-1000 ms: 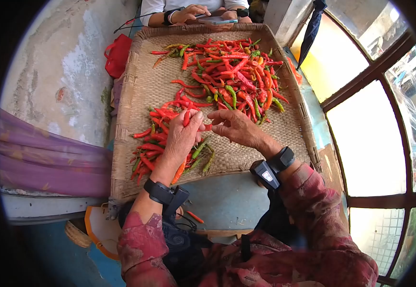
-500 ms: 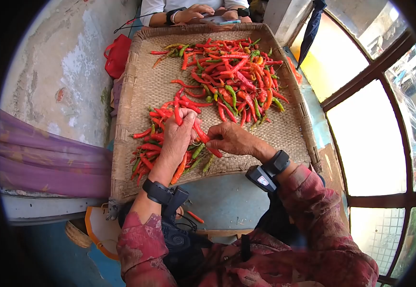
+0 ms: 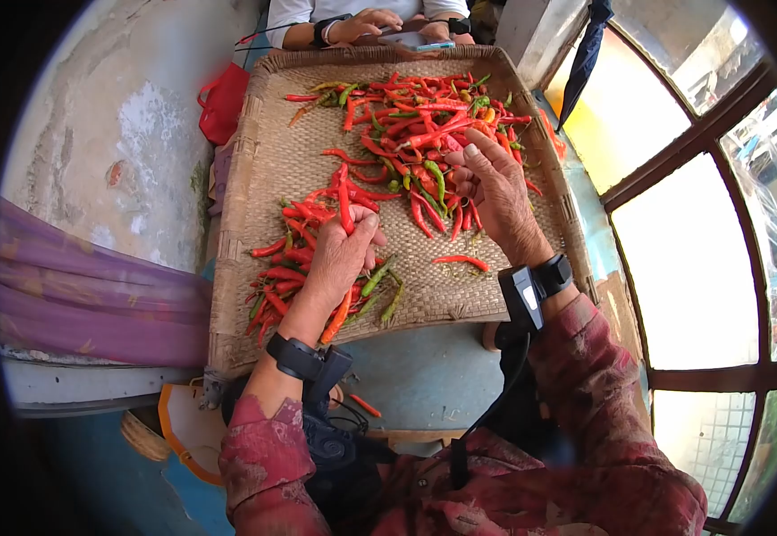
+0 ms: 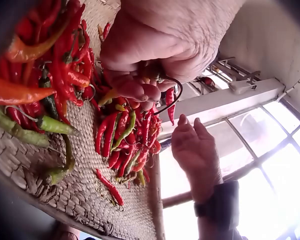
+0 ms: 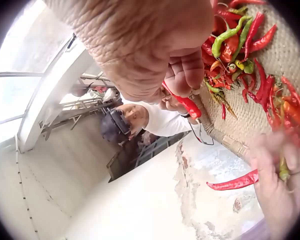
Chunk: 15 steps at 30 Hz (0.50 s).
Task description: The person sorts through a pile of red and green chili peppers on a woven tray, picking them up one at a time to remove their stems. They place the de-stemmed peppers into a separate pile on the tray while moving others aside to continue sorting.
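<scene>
My left hand (image 3: 345,255) grips a red chili pepper (image 3: 344,201) that points up from the fist, above the near-left pile of chilies (image 3: 283,286). In the right wrist view that chili (image 5: 235,180) sticks out sideways, with a greenish stem end showing at the fingers. My right hand (image 3: 506,204) is raised over the near side of the large far pile of chilies (image 3: 406,125). Between its thumb and fingers a red chili (image 5: 190,107) shows in the right wrist view. One loose red chili (image 3: 462,262) lies on the woven tray below this hand.
The woven tray (image 3: 531,295) has a raised rim. Across it another person's hands (image 3: 366,25) hold a phone (image 3: 417,42). A folded umbrella (image 3: 585,62) hangs by the windows at right; a red bag (image 3: 222,105) is at left. One chili (image 3: 365,406) lies below the tray.
My right hand pulled away from the left hand and moved up and right to the far pile. A red chili now lies on the tray where it was. The left hand stayed nearly in place.
</scene>
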Each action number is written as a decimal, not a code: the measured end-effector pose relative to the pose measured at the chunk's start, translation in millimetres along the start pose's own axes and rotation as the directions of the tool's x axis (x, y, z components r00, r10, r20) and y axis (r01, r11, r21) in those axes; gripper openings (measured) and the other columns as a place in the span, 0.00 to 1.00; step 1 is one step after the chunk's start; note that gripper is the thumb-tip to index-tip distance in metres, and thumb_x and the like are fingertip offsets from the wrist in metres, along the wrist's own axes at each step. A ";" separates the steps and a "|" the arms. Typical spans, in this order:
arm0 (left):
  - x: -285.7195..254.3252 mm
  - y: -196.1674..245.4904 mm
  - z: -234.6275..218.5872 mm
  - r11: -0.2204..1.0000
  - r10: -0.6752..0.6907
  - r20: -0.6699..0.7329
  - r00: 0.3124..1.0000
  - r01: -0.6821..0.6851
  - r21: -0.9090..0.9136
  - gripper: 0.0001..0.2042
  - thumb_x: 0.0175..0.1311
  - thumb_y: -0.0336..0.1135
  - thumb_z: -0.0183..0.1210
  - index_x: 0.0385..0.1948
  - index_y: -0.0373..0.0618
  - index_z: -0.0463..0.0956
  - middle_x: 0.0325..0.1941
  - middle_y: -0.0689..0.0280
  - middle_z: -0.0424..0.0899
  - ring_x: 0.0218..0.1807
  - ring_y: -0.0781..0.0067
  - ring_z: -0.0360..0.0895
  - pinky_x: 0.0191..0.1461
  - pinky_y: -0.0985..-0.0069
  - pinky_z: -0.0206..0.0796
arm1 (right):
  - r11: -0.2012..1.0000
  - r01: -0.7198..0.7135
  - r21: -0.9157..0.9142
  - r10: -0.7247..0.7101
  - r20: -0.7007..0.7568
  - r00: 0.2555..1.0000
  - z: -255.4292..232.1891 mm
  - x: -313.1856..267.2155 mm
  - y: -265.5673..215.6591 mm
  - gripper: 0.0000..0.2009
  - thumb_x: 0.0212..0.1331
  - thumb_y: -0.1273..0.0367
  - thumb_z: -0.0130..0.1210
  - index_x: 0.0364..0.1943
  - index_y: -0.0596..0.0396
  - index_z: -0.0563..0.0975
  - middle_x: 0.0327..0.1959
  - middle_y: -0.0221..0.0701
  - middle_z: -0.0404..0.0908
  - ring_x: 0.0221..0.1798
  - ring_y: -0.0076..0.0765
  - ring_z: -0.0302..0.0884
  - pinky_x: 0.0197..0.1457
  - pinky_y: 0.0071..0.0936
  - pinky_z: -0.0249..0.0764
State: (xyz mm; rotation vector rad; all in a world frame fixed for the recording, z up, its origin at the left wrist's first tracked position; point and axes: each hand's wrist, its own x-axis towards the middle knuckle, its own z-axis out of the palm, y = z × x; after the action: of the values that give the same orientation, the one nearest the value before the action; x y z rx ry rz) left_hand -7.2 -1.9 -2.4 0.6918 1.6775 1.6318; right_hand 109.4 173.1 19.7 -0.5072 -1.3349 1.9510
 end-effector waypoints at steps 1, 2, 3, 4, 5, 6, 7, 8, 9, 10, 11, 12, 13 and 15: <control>-1.3 0.0 0.8 0.998 -0.025 0.063 0.998 0.021 0.063 0.09 0.66 0.37 0.48 0.34 0.40 0.70 0.24 0.66 0.76 0.16 0.84 0.66 0.20 0.84 0.61 | 0.993 -0.012 -0.115 0.017 0.046 0.999 -6.9 0.4 4.8 0.15 0.62 0.66 0.51 0.48 0.62 0.71 0.29 0.28 0.77 0.27 0.15 0.70 0.29 0.14 0.70; -1.8 -0.1 2.0 0.991 -0.056 0.127 0.990 0.039 0.129 0.10 0.66 0.38 0.47 0.34 0.40 0.70 0.22 0.67 0.76 0.15 0.84 0.65 0.18 0.84 0.59 | 0.973 -0.019 -0.228 0.039 0.085 0.996 -13.0 -0.1 9.3 0.16 0.62 0.65 0.51 0.49 0.62 0.71 0.30 0.28 0.77 0.26 0.15 0.70 0.29 0.14 0.70; -1.7 -0.6 2.9 0.991 -0.056 0.132 0.990 0.039 0.131 0.10 0.66 0.38 0.47 0.34 0.40 0.70 0.22 0.67 0.76 0.15 0.84 0.65 0.18 0.84 0.59 | 0.937 -0.063 -0.344 0.124 0.158 0.980 -12.0 -5.9 13.5 0.18 0.61 0.65 0.53 0.50 0.63 0.71 0.30 0.29 0.77 0.29 0.17 0.71 0.31 0.15 0.71; -1.7 -1.4 3.3 0.986 -0.081 0.172 0.982 0.054 0.157 0.11 0.66 0.39 0.47 0.36 0.39 0.71 0.22 0.67 0.76 0.15 0.84 0.66 0.18 0.83 0.59 | 0.883 -0.058 -0.465 0.185 0.232 0.955 -4.7 -13.6 13.1 0.17 0.61 0.64 0.53 0.49 0.63 0.72 0.30 0.29 0.77 0.30 0.18 0.72 0.31 0.17 0.71; -2.0 -2.1 3.9 0.981 -0.106 0.208 0.972 0.067 0.184 0.13 0.66 0.40 0.48 0.37 0.38 0.71 0.22 0.66 0.77 0.15 0.83 0.66 0.18 0.83 0.59 | 0.815 -0.040 -0.578 0.254 0.296 0.921 3.3 -20.9 12.6 0.17 0.61 0.64 0.54 0.48 0.63 0.73 0.30 0.30 0.77 0.30 0.20 0.73 0.32 0.18 0.72; -2.8 -0.9 5.8 0.981 -0.107 0.208 0.972 0.069 0.183 0.13 0.66 0.40 0.48 0.37 0.38 0.71 0.22 0.66 0.77 0.15 0.83 0.66 0.18 0.83 0.59 | 0.782 0.064 -0.620 0.223 0.373 0.901 11.6 -27.6 11.7 0.17 0.60 0.64 0.54 0.47 0.62 0.74 0.29 0.31 0.78 0.30 0.21 0.74 0.32 0.20 0.72; -3.9 1.9 8.4 0.967 -0.144 0.234 0.962 0.087 0.239 0.11 0.65 0.38 0.48 0.35 0.39 0.71 0.22 0.67 0.76 0.16 0.84 0.65 0.18 0.83 0.58 | 0.741 0.169 -0.649 0.196 0.451 0.871 18.1 -32.8 12.5 0.17 0.59 0.63 0.55 0.46 0.61 0.75 0.29 0.32 0.78 0.30 0.23 0.75 0.32 0.22 0.73; -4.6 3.5 10.5 0.950 -0.182 0.257 0.949 0.102 0.295 0.09 0.65 0.37 0.48 0.33 0.40 0.71 0.21 0.69 0.75 0.17 0.85 0.65 0.19 0.84 0.56 | 0.732 0.272 -0.625 0.123 0.514 0.849 18.8 -35.2 20.3 0.15 0.57 0.64 0.57 0.43 0.60 0.76 0.28 0.34 0.78 0.31 0.26 0.76 0.33 0.26 0.73; -5.5 1.2 11.9 0.950 -0.181 0.258 0.949 0.101 0.295 0.09 0.65 0.37 0.48 0.33 0.40 0.71 0.21 0.69 0.75 0.17 0.85 0.65 0.19 0.84 0.56 | 0.732 0.272 -0.625 0.122 0.514 0.849 20.2 -39.0 24.0 0.15 0.57 0.64 0.57 0.43 0.60 0.76 0.28 0.34 0.78 0.31 0.26 0.76 0.33 0.26 0.73; -6.9 -3.0 13.3 0.951 -0.197 0.282 0.939 0.113 0.289 0.08 0.64 0.35 0.48 0.32 0.40 0.72 0.21 0.69 0.75 0.17 0.85 0.65 0.18 0.84 0.56 | 0.742 0.275 -0.611 0.122 0.528 0.841 21.3 -42.9 26.6 0.13 0.56 0.65 0.58 0.40 0.60 0.76 0.27 0.34 0.78 0.31 0.27 0.77 0.33 0.26 0.73; -7.5 -4.8 15.1 0.950 -0.214 0.305 0.928 0.125 0.284 0.07 0.63 0.34 0.48 0.32 0.40 0.72 0.21 0.69 0.75 0.17 0.84 0.65 0.18 0.83 0.56 | 0.753 0.278 -0.596 0.121 0.541 0.832 21.5 -44.6 27.7 0.12 0.56 0.66 0.58 0.38 0.60 0.76 0.27 0.35 0.79 0.31 0.28 0.77 0.33 0.27 0.73; -11.1 6.6 17.2 0.928 -0.257 0.304 0.917 0.146 0.342 0.07 0.61 0.33 0.48 0.32 0.40 0.73 0.21 0.69 0.75 0.17 0.84 0.66 0.19 0.83 0.56 | 0.714 0.258 -0.651 0.178 0.524 0.833 21.1 -44.4 28.2 0.16 0.55 0.64 0.60 0.44 0.58 0.76 0.31 0.32 0.80 0.35 0.26 0.77 0.40 0.29 0.74; -10.9 5.9 17.0 0.928 -0.257 0.304 0.917 0.147 0.342 0.07 0.61 0.33 0.48 0.32 0.40 0.73 0.21 0.69 0.75 0.17 0.84 0.66 0.19 0.83 0.56 | 0.714 0.258 -0.651 0.178 0.524 0.833 18.9 -43.0 33.3 0.16 0.55 0.64 0.60 0.44 0.58 0.76 0.31 0.32 0.80 0.35 0.26 0.77 0.40 0.29 0.74; -9.9 2.9 15.3 0.938 -0.206 0.322 0.924 0.093 0.333 0.06 0.61 0.31 0.49 0.31 0.40 0.73 0.21 0.70 0.75 0.18 0.84 0.67 0.19 0.83 0.57 | 0.749 0.274 -0.603 0.115 0.526 0.843 18.6 -39.5 40.2 0.12 0.58 0.64 0.57 0.41 0.57 0.77 0.30 0.29 0.79 0.34 0.25 0.77 0.35 0.25 0.74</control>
State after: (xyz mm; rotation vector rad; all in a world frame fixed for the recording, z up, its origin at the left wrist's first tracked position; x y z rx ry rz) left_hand 10.6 0.3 1.9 0.9245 1.6856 1.0654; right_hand 110.3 123.4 -12.7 -0.1964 -2.4094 1.5371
